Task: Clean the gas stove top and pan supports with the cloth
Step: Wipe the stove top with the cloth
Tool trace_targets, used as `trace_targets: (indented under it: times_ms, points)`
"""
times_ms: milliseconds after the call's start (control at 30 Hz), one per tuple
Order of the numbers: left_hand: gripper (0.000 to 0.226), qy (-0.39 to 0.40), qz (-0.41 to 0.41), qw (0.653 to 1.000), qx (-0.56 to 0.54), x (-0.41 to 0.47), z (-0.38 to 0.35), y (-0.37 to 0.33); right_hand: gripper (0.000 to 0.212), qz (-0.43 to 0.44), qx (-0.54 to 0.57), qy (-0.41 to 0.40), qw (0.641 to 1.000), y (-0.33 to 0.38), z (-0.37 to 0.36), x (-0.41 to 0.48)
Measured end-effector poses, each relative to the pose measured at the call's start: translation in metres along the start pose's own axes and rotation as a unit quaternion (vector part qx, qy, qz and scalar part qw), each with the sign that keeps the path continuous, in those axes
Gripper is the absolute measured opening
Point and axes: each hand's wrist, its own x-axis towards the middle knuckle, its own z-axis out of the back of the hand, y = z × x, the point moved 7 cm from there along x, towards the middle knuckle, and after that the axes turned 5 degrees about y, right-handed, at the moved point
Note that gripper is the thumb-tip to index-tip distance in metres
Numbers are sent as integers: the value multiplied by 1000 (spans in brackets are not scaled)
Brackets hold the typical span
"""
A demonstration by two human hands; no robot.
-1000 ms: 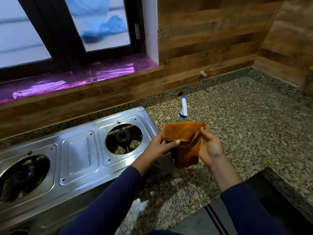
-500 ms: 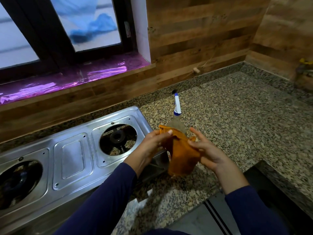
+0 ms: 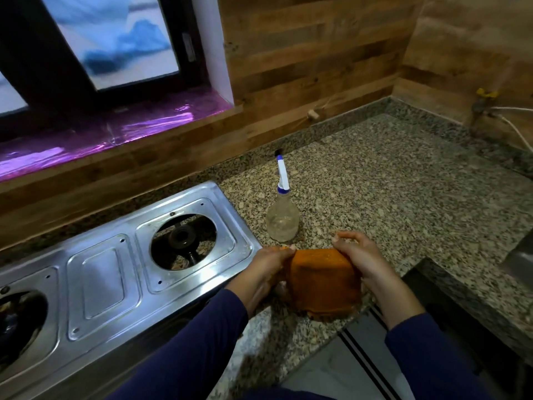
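A: Where is the orange cloth (image 3: 323, 281) now?

B: Both hands hold it, over the front edge of the granite counter (image 3: 403, 183), just right of the gas stove (image 3: 103, 284). The left hand (image 3: 266, 269) pinches the top left corner. The right hand (image 3: 357, 255) grips the top right corner. The cloth hangs folded between them.

A: And the stove top?

B: It is steel, with the burner (image 3: 183, 236) visible in its open hole. A clear spray bottle (image 3: 282, 220) stands upright on the counter, just behind the hands, near the stove's right end.
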Motion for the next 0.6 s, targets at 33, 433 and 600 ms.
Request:
trace_targets:
  times_ms: [33,433,600]
  points:
    - [16,-7,-21,1000,-2,0,2,-1,29,6,-28,27,999,4,0,-2]
    - [11,-76,-307,940,132,-41,9,-76,19,233,-230,-63,943,57,2,-18]
    - [14,23,-349,935,60,-66,7,-102,14,291,-56,54,953,83,-9,-34]
